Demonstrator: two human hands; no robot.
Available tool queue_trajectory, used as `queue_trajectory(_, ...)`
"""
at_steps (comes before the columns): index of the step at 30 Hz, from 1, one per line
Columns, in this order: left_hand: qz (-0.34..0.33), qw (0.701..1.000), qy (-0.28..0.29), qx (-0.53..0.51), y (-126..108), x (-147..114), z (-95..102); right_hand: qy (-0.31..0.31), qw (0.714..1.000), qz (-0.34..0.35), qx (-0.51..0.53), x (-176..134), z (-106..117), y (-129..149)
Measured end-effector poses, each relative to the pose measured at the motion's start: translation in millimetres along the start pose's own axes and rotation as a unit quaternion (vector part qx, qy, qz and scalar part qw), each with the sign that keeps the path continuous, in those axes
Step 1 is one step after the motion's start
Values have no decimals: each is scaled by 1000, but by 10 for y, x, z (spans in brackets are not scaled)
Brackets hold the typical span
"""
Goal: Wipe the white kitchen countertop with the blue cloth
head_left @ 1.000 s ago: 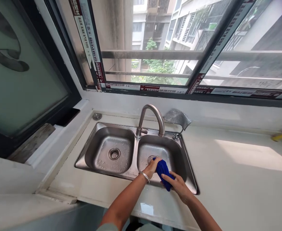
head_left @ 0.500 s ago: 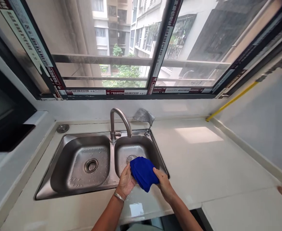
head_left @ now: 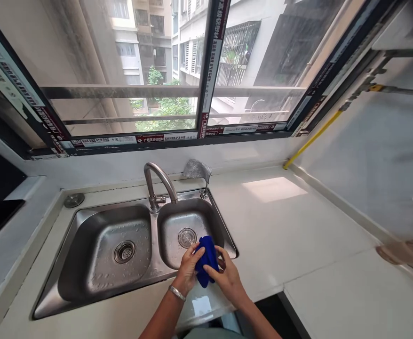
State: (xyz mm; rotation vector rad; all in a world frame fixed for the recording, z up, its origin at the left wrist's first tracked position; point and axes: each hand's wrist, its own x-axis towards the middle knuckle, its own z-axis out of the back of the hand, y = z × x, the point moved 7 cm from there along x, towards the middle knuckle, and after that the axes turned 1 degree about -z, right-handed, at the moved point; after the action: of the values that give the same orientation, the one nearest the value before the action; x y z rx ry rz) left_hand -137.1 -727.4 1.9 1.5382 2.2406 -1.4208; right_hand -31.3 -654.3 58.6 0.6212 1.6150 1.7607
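A blue cloth (head_left: 206,259), folded into a narrow bundle, is held between my two hands over the front rim of the right sink basin. My left hand (head_left: 188,267), with a silver bracelet at the wrist, grips its left side, thumb on top. On the other side my right hand (head_left: 228,278) pinches the cloth between thumb and fingers. Below and behind the cloth lies the right basin (head_left: 199,214) of the steel double sink, its drain (head_left: 187,238) partly in view. Water drops dot the left basin (head_left: 102,235).
A curved faucet (head_left: 160,174) rises behind the sink divider. Behind the right basin a soap dispenser (head_left: 203,193) has a wrapped top. A round metal lid (head_left: 74,200) lies at the back left. White countertop (head_left: 263,226) extends right, toward a yellow pipe (head_left: 312,139).
The cloth has gone from a wider, spread shape to a narrower bundle, and my hands have come closer together. The view has shifted to the right.
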Motion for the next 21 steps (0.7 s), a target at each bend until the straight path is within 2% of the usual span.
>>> queue_trajectory(3, 23, 999, 24, -25, -58, -22, -66, 37, 980, -106, 166, 66, 110, -47)
queue_trajectory(6, 87, 991, 57, -79, -84, -57, -98, -23, 949, -169, 264, 99, 390, -124)
queue_trajectory(9, 125, 986, 62, -89, -105, -85, -67, -118, 938, -157, 286, 104, 769, -167)
queue_trajectory(12, 157, 983, 75, -66, -60, -126, -77, -152, 946, -120, 259, 91, 1059, -129)
queue_trajectory(17, 106, 981, 145, 70, -4, -133, -212, -178, 953, -114, 217, 11, 1329, -134)
queue_trajectory(21, 39, 947, 171, 269, 29, -2, -305, -214, 948, -121, 200, -116, 1568, -212)
